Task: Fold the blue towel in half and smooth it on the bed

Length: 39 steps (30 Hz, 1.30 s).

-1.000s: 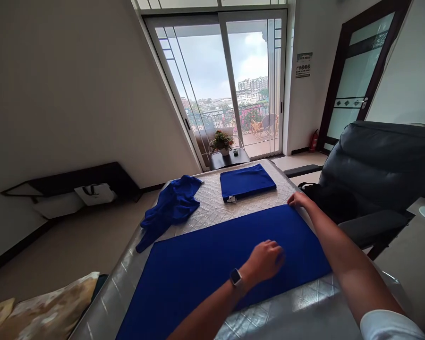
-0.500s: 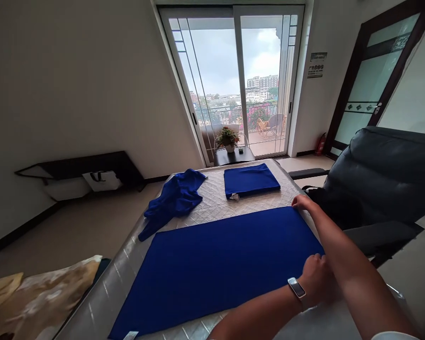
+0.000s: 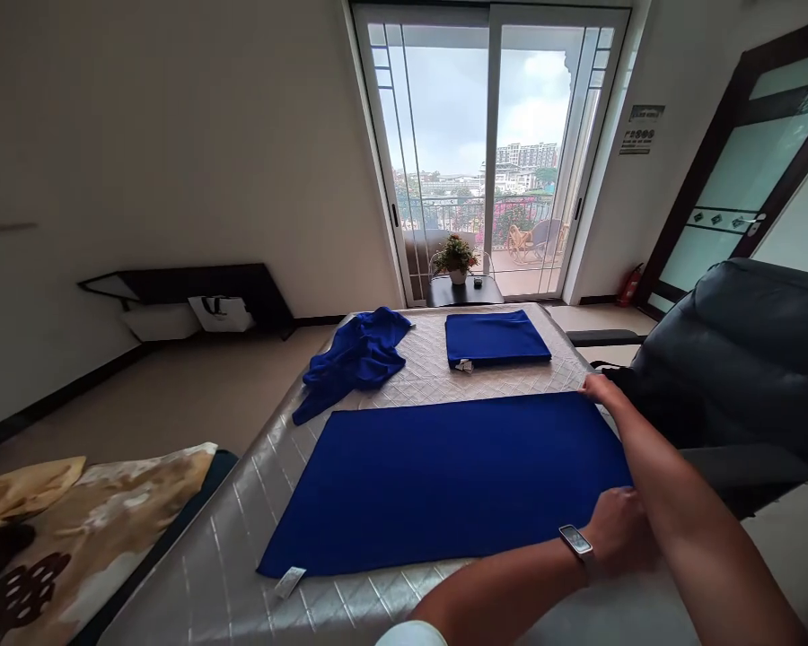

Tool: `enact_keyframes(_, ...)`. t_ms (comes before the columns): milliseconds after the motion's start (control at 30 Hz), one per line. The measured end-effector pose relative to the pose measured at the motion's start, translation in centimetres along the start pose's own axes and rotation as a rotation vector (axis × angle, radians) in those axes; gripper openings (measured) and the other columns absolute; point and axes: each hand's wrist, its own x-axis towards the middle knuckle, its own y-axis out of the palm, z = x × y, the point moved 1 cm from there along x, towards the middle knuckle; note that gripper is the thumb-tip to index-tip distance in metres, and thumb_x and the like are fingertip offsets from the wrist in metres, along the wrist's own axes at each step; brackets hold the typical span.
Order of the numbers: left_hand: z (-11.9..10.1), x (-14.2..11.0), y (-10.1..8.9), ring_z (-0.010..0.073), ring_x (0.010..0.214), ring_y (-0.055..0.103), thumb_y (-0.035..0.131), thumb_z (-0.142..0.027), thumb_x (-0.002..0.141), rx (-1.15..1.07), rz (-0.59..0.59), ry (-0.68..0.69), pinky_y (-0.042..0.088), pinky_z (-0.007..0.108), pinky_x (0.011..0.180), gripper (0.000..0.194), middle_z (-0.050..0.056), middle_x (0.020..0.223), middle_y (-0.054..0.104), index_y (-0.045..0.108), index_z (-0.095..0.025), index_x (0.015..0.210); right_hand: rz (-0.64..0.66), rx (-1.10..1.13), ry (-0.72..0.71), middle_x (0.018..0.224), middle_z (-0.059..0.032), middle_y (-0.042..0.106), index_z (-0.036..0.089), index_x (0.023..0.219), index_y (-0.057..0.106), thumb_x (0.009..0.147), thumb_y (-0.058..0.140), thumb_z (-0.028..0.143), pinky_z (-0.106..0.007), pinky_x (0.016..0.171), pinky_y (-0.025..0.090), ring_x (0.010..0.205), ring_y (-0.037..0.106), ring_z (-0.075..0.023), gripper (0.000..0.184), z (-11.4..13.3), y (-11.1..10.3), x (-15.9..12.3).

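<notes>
On the silver-grey quilted mattress (image 3: 222, 547), which gives the fabric a broad, level support, a crumpled royal-blue cloth (image 3: 360, 350) lies in loose folds at the far left, apart from the smooth pieces and so out of their way. Nearer the person, a wide, flat royal-blue fabric panel (image 3: 444, 475) is spread across the mattress, its small white fabric label (image 3: 289, 581) sticking out past the near left corner; lying flat probably lets its edges line up. Beyond the panel sits a neatly folded royal-blue cloth rectangle (image 3: 498, 338), set well apart, perhaps so that it stays square. The bare right hand (image 3: 601, 388) has its fingers drawn narrow at the panel's far right corner, seemingly to steady it. The bare left hand (image 3: 618, 528) reaches across to the near right corner, fingers curled; the two seem to keep that short edge straight, though whether the left pinches fabric I cannot tell.
</notes>
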Motion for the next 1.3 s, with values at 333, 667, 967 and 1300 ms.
enact_keyframes(333,-1.3,-6.2,-6.7,0.0181,0.072,0.069,0.067,-0.026,0.076,-0.620,-0.235,-0.564,0.046,0.026,0.059,0.016,0.003,0.081,0.076,0.066,-0.021,0.091,0.163,0.289,-0.013,0.072,-0.0068,0.072,0.013,0.089,0.077,0.080,0.074,0.030,-0.026,0.062,0.056,0.062,0.067,-0.0162,0.020,6.5,-6.6,-2.5)
enact_keyframes(667,0.9,-26.1,-19.4,0.0171,0.068,0.069,0.071,-0.049,0.081,-0.855,-0.789,-0.688,0.055,0.028,0.069,0.031,-0.002,0.067,0.068,0.056,-0.022,0.081,0.397,0.710,-0.530,0.084,-0.0033,0.077,0.016,0.102,0.080,0.082,0.072,0.028,-0.025,0.076,0.060,0.076,0.071,-0.0148,0.024,28.6,-5.0,-6.7)
enact_keyframes(967,1.3,-40.2,-23.0,0.0227,0.072,0.069,0.064,-0.068,0.079,-0.218,-1.210,-1.132,0.052,0.029,0.061,0.044,0.001,0.072,0.071,0.062,-0.024,0.080,0.224,0.518,-0.962,0.091,0.0005,0.077,0.020,0.098,0.080,0.085,0.070,0.013,-0.023,0.086,0.052,0.088,0.070,-0.0147,0.018,50.0,2.0,-12.7)
enact_keyframes(1300,6.2,-48.3,-22.9,0.0312,0.092,0.067,0.048,-0.050,0.089,0.424,-0.885,-1.274,0.052,0.044,0.085,0.035,0.009,0.091,0.075,0.070,-0.023,0.086,0.252,0.212,-0.956,0.108,-0.0050,0.077,0.023,0.096,0.080,0.086,0.067,0.013,-0.027,0.088,0.051,0.105,0.069,-0.0230,0.019,56.2,10.5,-13.8)
